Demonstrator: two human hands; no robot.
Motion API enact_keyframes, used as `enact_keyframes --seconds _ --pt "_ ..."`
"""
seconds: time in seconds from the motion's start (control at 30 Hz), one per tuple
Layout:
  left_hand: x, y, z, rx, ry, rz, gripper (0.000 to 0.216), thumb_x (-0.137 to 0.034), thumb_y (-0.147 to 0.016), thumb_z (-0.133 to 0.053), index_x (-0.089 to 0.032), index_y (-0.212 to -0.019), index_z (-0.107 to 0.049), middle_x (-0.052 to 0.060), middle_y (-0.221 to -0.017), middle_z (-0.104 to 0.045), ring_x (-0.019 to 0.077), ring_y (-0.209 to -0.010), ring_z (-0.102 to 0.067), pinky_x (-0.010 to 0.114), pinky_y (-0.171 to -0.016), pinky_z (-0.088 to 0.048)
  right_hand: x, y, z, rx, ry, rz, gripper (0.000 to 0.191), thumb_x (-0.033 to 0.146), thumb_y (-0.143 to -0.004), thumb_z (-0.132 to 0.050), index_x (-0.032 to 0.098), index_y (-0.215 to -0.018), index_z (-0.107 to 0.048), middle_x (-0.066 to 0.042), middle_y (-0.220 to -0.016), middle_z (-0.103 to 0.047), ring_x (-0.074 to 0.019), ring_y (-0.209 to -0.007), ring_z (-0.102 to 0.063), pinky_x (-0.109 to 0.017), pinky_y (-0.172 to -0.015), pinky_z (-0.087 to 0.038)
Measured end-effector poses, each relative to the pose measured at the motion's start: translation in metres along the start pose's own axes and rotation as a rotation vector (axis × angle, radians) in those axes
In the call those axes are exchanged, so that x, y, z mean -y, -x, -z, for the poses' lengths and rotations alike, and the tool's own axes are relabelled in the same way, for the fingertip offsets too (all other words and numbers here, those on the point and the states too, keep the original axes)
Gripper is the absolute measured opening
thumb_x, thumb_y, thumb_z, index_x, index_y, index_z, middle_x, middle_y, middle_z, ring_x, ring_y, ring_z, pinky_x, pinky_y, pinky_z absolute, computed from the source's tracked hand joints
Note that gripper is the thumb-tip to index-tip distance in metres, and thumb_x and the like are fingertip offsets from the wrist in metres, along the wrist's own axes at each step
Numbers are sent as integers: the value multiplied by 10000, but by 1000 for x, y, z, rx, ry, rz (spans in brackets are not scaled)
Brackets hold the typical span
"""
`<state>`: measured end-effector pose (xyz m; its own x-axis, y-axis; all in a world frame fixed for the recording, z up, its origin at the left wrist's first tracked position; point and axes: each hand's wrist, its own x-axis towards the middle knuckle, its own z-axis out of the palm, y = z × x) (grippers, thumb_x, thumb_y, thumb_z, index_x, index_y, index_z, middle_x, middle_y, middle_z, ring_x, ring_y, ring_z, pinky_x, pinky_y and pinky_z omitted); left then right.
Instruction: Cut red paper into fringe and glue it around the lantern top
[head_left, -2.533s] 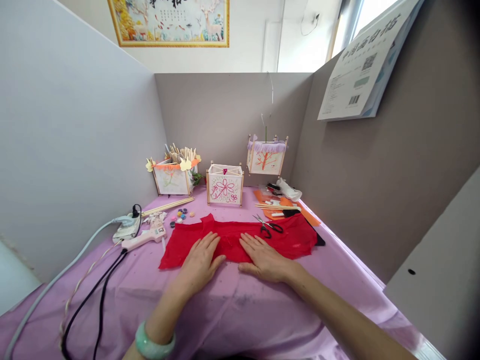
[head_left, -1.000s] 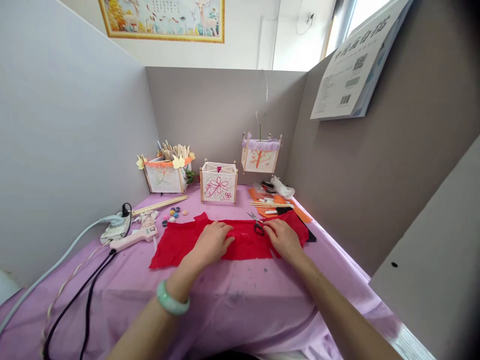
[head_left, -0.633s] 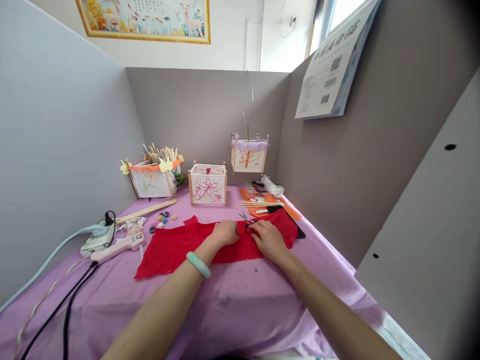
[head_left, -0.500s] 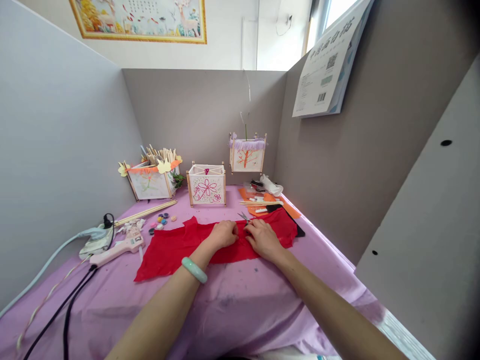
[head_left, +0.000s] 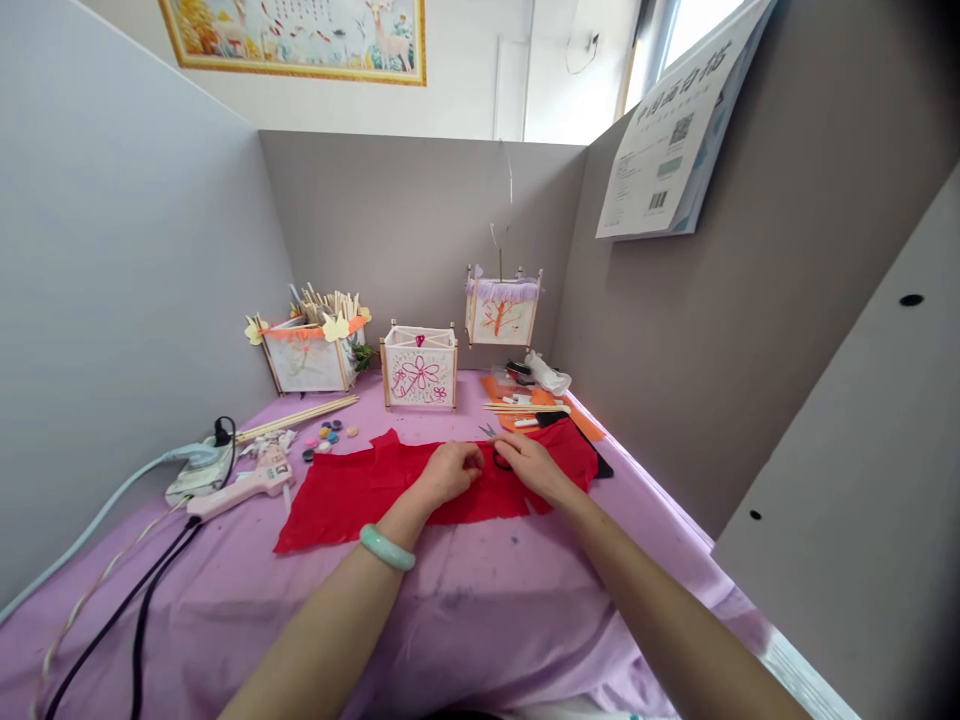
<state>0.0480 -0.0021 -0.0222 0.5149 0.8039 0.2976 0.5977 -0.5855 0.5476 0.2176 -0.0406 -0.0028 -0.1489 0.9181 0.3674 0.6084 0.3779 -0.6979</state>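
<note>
A strip of red cloth [head_left: 360, 495] lies spread across the table in front of me, its edges uneven. My left hand [head_left: 451, 472] rests on the middle of it with the fingers curled inward; the fingertips are partly hidden, so what they pinch cannot be made out. Just to the right, my right hand [head_left: 531, 465] has its fingers together at the small scissors [head_left: 501, 460]. Their black handle loop shows beneath my fingers, and the blades point up and left past the cloth's far edge. A notch shows in the cloth's near edge below my right hand.
A pink glue gun [head_left: 244, 492] and power strip [head_left: 199, 475] with cables lie left. Coloured buttons [head_left: 330, 432] and wooden sticks [head_left: 300, 418] are nearby. Behind stand a flower-painted lantern [head_left: 420, 380] and a stick-filled box [head_left: 304, 362]; another lantern [head_left: 502, 315] hangs right. Grey partitions surround the table.
My right hand's fingers have shifted up and straightened, uncovering the scissors' black loop and a notch in the cloth. The left hand has barely moved. The view has swung slightly.
</note>
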Motion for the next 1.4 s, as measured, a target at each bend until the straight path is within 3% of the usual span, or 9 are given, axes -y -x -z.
enact_keyframes --seconds 0.1,0.17,0.37,0.63,0.77,0.87,1.0,1.23,1.4 --pt "2 1 -1 -28 -2 -8 166 -109 -668 -538 -151 -773 -659 12 -705 -643 131 -654 -550 221 -629 -402 0 -6 -3 221 -138 -131 271 319 -821 -423 157 -797 -639 -37 -714 -611 -149 -645 -545 -267 -608 -420" --pt "3 1 -1 -36 -10 4 166 -115 -671 -539 -150 -780 -660 16 -711 -647 136 -661 -556 225 -630 -404 -3 -5 -9 267 -211 -184 203 297 -782 -483 154 -797 -627 -24 -666 -596 -127 -570 -526 -241 -545 -399" --pt "3 2 0 -29 -43 64 139 -149 -681 -558 -148 -767 -666 20 -699 -647 144 -651 -563 231 -618 -407 -17 -6 -18 146 -102 -145 79 191 -708 -528 154 -740 -590 -13 -661 -595 -114 -565 -515 -213 -521 -371" --pt "3 1 0 -10 -108 77 156 -233 -707 -586 -181 -810 -691 18 -733 -662 147 -676 -567 238 -657 -413 -9 -14 -19 24 157 -59 99 176 -737 -505 160 -733 -602 -30 -727 -629 -132 -643 -536 -234 -605 -378" --pt "4 1 0 -13 -90 53 165 -237 -719 -566 -189 -811 -695 8 -719 -657 139 -654 -553 230 -637 -401 -7 -11 -17 8 103 -62 176 266 -792 -470 163 -796 -614 -32 -760 -635 -141 -670 -550 -244 -624 -393" --pt "5 2 1 -25 -62 68 179 -228 -725 -546 -178 -808 -696 12 -699 -651 138 -636 -546 230 -622 -396 -7 -7 -15 66 26 -47 254 359 -810 -466 164 -854 -623 -37 -777 -638 -149 -686 -561 -251 -625 -403" --pt "6 1 1 -29 -25 91 180 -227 -719 -554 -165 -806 -698 24 -732 -665 145 -663 -558 233 -638 -404 -8 -7 -17 87 36 -57 139 288 -745 -556 162 -751 -614 -30 -753 -638 -148 -675 -559 -246 -624 -397" --pt "4 4 6 24 83 126 215 -261 -686 -614 -156 -861 -679 22 -802 -669 157 -728 -572 236 -667 -425 -10 -9 -21 20 40 -22 103 247 -760 -518 167 -742 -580 -25 -735 -625 -145 -659 -547 -244 -618 -384" --pt "2 4 10 -11 176 100 276 -355 -779 -499 -141 -795 -673 22 -719 -644 142 -678 -546 229 -628 -407 -8 -8 -24 24 -6 12 104 254 -778 -491 175 -751 -552 -14 -713 -612 -131 -608 -535 -245 -595 -393"
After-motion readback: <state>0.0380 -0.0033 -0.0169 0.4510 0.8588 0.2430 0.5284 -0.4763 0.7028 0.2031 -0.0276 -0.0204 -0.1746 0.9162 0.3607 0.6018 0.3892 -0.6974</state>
